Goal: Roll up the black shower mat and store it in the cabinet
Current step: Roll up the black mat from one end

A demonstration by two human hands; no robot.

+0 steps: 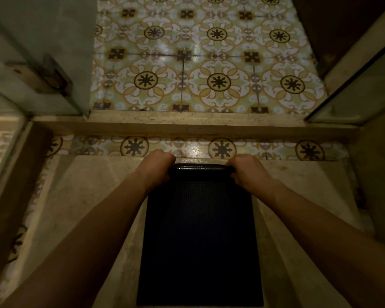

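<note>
The black shower mat (199, 241) lies flat on the beige stone shower floor, running from the bottom of the view up to the middle. Its far edge is curled into a thin roll (199, 168). My left hand (156, 165) grips the left end of that roll, fingers closed around it. At the right end of the roll, my right hand (248, 168) holds on the same way. Both forearms reach in from the bottom corners. No cabinet is in view.
A raised stone curb (187, 126) crosses the view beyond the mat, with patterned floor tiles (209, 63) past it. A glass door with a metal hinge (51, 78) stands at the left. Another glass panel (353, 96) stands at the right.
</note>
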